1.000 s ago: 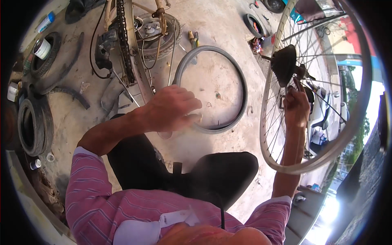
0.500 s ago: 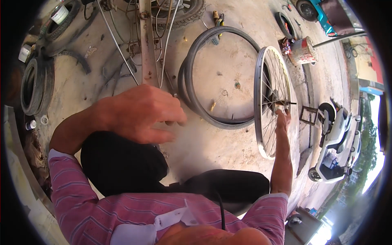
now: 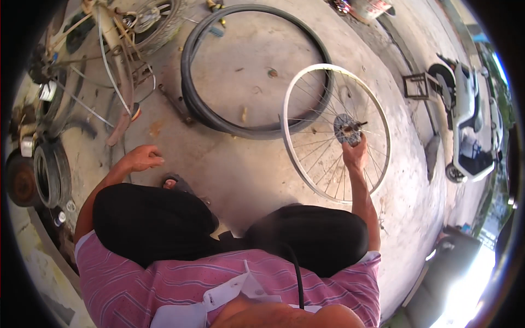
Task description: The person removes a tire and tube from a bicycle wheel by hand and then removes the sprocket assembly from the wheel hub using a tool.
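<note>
My right hand is closed on the hub end of a bare bicycle wheel rim, beside its sprocket. The spoked wheel is tilted up over the floor, and no tyre is on it. Behind it lies a black bicycle tyre, which the rim partly overlaps in view. My left hand hovers above the floor near my left knee, its fingers loosely bent and slightly apart, with nothing seen in them.
A bicycle frame with a treaded wheel stands at the far left. Old tyres are stacked at the left edge. A small stool and a white scooter stand at right; a bucket is at the back.
The wheel has turned from nearly edge-on to face me, still in my right hand. My left hand has drawn back to the left and lower. The view has shifted.
</note>
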Available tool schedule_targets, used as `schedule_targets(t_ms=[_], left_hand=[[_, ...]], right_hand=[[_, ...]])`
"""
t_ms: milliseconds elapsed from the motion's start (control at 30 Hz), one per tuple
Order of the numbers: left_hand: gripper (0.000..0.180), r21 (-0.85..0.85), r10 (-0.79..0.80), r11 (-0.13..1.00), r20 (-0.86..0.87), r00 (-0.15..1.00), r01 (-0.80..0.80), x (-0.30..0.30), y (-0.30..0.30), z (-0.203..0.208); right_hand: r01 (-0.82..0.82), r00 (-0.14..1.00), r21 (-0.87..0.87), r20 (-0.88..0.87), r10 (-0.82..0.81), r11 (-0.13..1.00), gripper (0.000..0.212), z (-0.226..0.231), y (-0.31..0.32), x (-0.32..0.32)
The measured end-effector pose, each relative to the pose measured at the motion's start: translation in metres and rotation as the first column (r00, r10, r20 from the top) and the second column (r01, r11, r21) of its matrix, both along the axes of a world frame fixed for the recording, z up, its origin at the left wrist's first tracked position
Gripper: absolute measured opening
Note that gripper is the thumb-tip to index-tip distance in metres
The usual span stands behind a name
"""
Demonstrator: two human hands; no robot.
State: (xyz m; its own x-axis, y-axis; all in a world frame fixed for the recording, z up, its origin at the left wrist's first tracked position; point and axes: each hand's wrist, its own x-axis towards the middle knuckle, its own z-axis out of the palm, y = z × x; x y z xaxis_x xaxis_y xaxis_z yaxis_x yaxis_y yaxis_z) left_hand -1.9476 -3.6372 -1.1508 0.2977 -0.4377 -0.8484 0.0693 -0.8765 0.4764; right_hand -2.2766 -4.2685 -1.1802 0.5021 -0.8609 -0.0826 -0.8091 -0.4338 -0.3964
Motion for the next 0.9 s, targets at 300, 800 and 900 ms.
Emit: schedule_targets(t_ms=[300,800,900], left_hand=[[0.073,0.323,-0.066,0.842,0.857,0.512,-0.432,0.031,0.127,-0.156],[0.021,0.357,-0.115,0.856,0.836,0.536,-0.374,0.079,0.220,-0.237],[0.013,0.268,-0.065,0.914,0.838,0.541,-0.304,0.066,0.193,-0.208]], right_hand=[[0.190,0.982,0.083,-0.026,-0.188,0.978,0.081,0.007,0.008,-0.034],[0.138,0.980,0.018,-0.147,-0.134,0.990,0.090,0.032,0.017,-0.040],[-0.052,0.999,-0.201,-0.019,0.049,0.978,0.080,0.052,0.043,-0.036]])
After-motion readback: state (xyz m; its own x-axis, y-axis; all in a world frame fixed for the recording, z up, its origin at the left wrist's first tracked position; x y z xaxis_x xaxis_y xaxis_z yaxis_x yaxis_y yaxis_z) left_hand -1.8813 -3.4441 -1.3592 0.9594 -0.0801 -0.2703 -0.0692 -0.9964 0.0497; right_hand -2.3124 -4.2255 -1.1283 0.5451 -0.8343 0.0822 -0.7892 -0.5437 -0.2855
